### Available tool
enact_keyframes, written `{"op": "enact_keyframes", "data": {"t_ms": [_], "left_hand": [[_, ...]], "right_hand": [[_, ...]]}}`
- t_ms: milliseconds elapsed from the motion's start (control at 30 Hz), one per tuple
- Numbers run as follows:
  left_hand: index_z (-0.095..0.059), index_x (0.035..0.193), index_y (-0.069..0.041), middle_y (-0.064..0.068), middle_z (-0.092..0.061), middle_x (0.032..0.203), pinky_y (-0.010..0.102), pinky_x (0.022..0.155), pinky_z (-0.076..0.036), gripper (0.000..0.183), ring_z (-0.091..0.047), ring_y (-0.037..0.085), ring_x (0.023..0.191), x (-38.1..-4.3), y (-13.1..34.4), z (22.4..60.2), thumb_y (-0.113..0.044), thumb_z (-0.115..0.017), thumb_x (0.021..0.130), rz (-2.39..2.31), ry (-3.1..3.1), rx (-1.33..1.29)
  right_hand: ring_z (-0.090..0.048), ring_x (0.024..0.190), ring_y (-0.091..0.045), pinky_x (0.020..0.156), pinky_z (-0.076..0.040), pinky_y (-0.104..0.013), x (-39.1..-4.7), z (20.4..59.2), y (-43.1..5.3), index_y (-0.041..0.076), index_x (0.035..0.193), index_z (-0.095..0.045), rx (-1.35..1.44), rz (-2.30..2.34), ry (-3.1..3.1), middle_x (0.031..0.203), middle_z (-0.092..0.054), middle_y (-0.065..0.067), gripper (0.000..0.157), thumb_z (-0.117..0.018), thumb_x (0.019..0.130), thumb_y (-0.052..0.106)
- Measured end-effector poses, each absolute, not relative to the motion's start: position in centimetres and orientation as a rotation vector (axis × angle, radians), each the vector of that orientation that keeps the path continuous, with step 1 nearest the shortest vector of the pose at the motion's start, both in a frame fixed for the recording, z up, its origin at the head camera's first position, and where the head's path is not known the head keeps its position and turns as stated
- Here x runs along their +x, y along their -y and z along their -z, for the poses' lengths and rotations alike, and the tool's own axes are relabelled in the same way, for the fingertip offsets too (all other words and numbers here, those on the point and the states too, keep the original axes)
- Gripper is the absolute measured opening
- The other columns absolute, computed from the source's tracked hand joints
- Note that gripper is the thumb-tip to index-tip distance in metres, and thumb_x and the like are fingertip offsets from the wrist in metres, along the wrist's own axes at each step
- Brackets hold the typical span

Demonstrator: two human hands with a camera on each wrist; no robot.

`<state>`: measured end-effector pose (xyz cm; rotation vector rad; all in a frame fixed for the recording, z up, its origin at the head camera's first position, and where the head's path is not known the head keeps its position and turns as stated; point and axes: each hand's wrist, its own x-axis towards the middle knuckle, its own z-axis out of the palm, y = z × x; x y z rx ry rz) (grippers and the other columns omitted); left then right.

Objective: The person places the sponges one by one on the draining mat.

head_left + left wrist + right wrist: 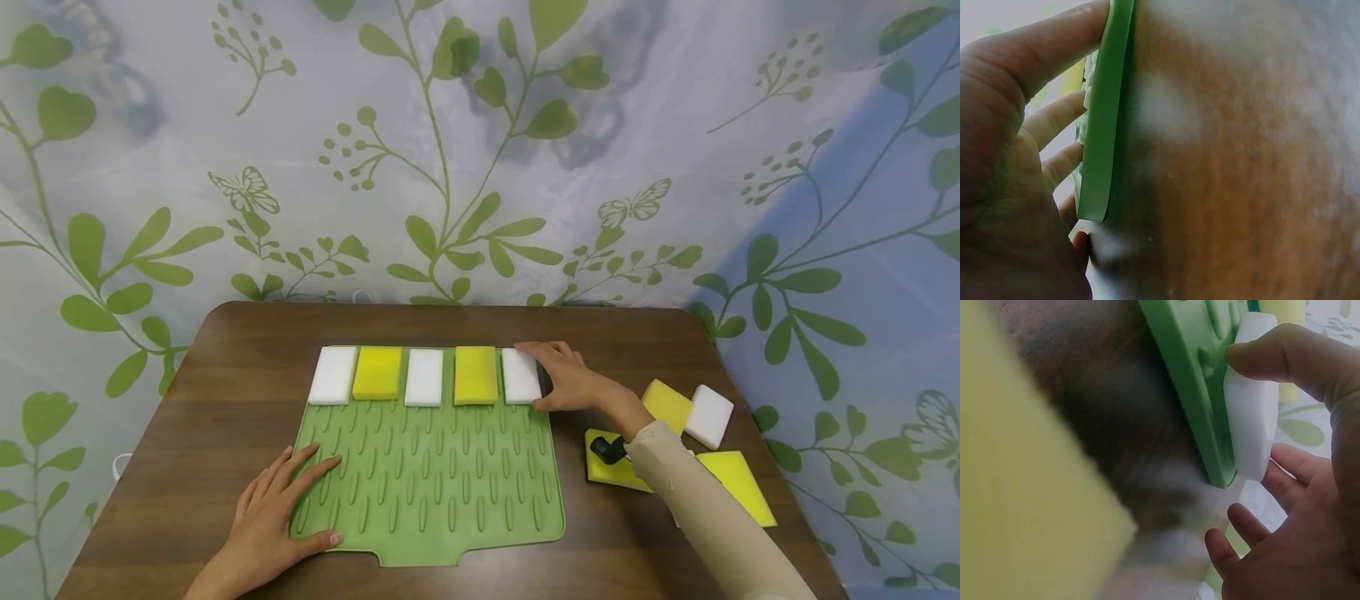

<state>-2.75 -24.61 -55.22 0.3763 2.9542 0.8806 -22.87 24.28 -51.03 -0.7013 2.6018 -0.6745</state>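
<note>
Right hand point(573, 379) has thumb and fingers around the white rectangular foam sponge point(521, 376) at the green ribbed silicone mat's point(427, 475) one-o'clock corner, left hand point(273, 512) flat at seven o'clock, fingers spread — best nudge it square with the row.

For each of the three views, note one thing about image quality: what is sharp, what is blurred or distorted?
Head view: sharp and evenly lit, though the table edges bow with wide-angle distortion. Left wrist view: dim; the left hand and wood are soft, the green mat edge clearer. Right wrist view: a blurred yellow sponge fills the foreground; the white sponge under the right hand is sharper.
</note>
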Motion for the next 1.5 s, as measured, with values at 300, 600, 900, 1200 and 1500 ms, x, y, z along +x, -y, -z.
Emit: {"op": "enact_keyframes", "data": {"t_ms": [300,600,900,1200,1500], "left_hand": [[-0.05,0.159,-0.041,0.007,-0.037,0.173,0.078,0.108,-0.024,0.096,-0.026,0.048,0.16,-2.7,24.5,55.2,-0.062,-0.092,0.075,-0.873,-2.953,0.382],[-0.049,0.159,-0.041,0.007,-0.036,0.173,0.078,0.108,-0.024,0.096,-0.026,0.049,0.16,-2.7,24.5,55.1,-0.062,-0.092,0.076,-0.87,-2.944,0.381],[-0.05,0.159,-0.04,0.008,-0.036,0.174,0.079,0.108,-0.024,0.095,-0.026,0.05,0.16,-2.6,24.5,54.7,-0.061,-0.092,0.076,-0.865,-2.931,0.365],[-0.051,0.158,-0.04,0.01,-0.037,0.172,0.079,0.108,-0.023,0.09,-0.027,0.053,0.158,-1.9,24.4,54.7,-0.059,-0.09,0.08,-0.878,-2.918,0.336],[-0.055,0.156,-0.037,0.014,-0.042,0.17,0.083,0.104,-0.025,0.079,-0.03,0.056,0.154,-1.1,24.6,55.4,-0.042,-0.09,0.086,-0.999,-2.962,0.417]], "right_hand": [[-0.025,0.16,-0.044,0.125,-0.015,-0.082,-22.8,51.3,-24.6,0.025,0.172,-0.026,-0.678,0.655,-2.613,0.177,-0.029,-0.009,0.104,-0.089,0.089,0.029],[-0.025,0.159,-0.046,0.124,-0.015,-0.083,-22.4,50.9,-24.7,0.026,0.173,-0.025,-0.678,0.659,-2.617,0.178,-0.026,-0.012,0.107,-0.089,0.087,0.031],[-0.021,0.161,-0.048,0.124,-0.015,-0.084,-21.3,50.7,-25.6,0.026,0.173,-0.025,-0.644,0.711,-2.637,0.179,-0.023,-0.011,0.112,-0.092,0.084,0.043],[-0.023,0.159,-0.048,0.119,-0.023,-0.085,-19.7,49.8,-28.9,0.027,0.172,-0.026,-0.56,0.739,-2.713,0.178,-0.026,-0.011,0.113,-0.092,0.084,0.05],[-0.019,0.156,-0.053,0.114,-0.019,-0.085,-16.6,49.0,-34.5,0.025,0.171,-0.029,-0.371,0.77,-2.81,0.177,-0.027,-0.019,0.105,-0.088,0.088,0.051]]}}
